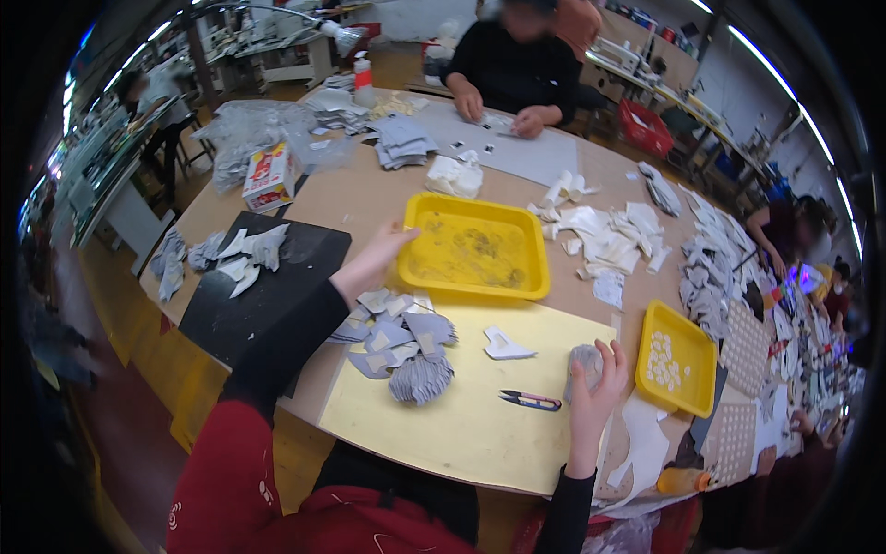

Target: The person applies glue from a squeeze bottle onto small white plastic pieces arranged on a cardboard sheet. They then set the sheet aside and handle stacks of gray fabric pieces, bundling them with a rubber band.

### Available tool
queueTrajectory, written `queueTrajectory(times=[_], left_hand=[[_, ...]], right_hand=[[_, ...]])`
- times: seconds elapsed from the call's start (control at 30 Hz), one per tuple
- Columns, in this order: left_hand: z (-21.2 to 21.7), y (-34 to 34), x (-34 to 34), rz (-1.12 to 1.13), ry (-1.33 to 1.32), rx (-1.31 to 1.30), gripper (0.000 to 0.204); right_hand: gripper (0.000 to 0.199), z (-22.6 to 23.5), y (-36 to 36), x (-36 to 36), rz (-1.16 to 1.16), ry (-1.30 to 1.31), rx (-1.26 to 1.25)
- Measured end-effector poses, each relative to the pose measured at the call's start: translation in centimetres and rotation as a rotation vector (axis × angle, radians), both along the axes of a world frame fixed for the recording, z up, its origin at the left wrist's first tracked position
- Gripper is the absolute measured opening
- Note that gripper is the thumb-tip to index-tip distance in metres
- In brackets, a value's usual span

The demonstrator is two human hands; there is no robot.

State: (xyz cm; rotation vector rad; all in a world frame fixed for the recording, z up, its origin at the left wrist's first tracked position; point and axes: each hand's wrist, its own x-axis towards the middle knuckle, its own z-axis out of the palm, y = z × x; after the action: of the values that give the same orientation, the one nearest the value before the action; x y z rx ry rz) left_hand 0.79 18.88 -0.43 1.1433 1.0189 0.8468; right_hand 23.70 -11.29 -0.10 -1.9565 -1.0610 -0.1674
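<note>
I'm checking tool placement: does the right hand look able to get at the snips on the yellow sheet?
Probably yes: the snips lie uncovered close to the right hand, though the grey bundle there could hinder it.

Left arm (293, 342) outstretched, right fingers (610, 366) (slightly bent) nearer the torso.

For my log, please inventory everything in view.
table: 1, brown, centre
sheet: 1, pale yellow, front
larger tray: 1, yellow, centre
smaller tray: 1, yellow, right
snips: 1, dark, on sheet
cut pieces: many, grey and white, across table
mat: 1, black, left
box: 1, red-white, far left
bottles: 2, white-red far, orange right
plastic: heap, clear, far left
co-workers: several, mixed clothing, background
workshop clutter: uncountable, mixed, background
left hand: 1, black-cuffed, holding larger tray
right hand: 1, black-cuffed, holding grey bundle
</note>
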Motion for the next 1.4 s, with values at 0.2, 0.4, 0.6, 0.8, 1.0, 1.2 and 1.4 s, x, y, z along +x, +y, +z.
queueTrajectory(times=[0.2, 0.4, 0.6, 0.8, 1.0, 1.2, 1.4], left_hand=[[4.3, -15.3, -1.8, -0.445, 0.229, 0.878, 0.032], [0.9, -17.7, -3.4, -0.705, 0.801, 1.446, 0.016], [5.1, -16.6, -5.4, -0.512, 0.998, 1.374, 0.021], [4.3, -19.8, 1.4, -0.511, 0.196, 0.661, 0.066], [-0.3, -15.6, 6.5, -0.529, -0.102, 0.394, 0.075], [-2.0, -17.3, 5.7, -0.314, 0.209, 0.758, 0.065], [-2.8, -18.8, 5.0, -0.184, 0.243, 0.795, 0.068]], right_hand=[[0.059, -1.3, -1.4, 2.0, -0.003, 0.17, -0.143], [0.054, 0.0, -0.7, 0.7, 0.391, 0.978, 0.262], [0.054, 1.4, -0.5, -1.2, 0.533, 1.37, 0.272], [0.071, 2.2, 1.2, -4.5, 0.68, 1.425, 0.267], [0.052, 1.6, 4.3, -4.8, 0.371, 0.114, 0.117], [0.015, -0.4, 4.4, -5.6, 0.387, -0.107, -0.002], [0.016, -0.4, 4.4, -6.9, 0.418, -0.192, 0.044]])
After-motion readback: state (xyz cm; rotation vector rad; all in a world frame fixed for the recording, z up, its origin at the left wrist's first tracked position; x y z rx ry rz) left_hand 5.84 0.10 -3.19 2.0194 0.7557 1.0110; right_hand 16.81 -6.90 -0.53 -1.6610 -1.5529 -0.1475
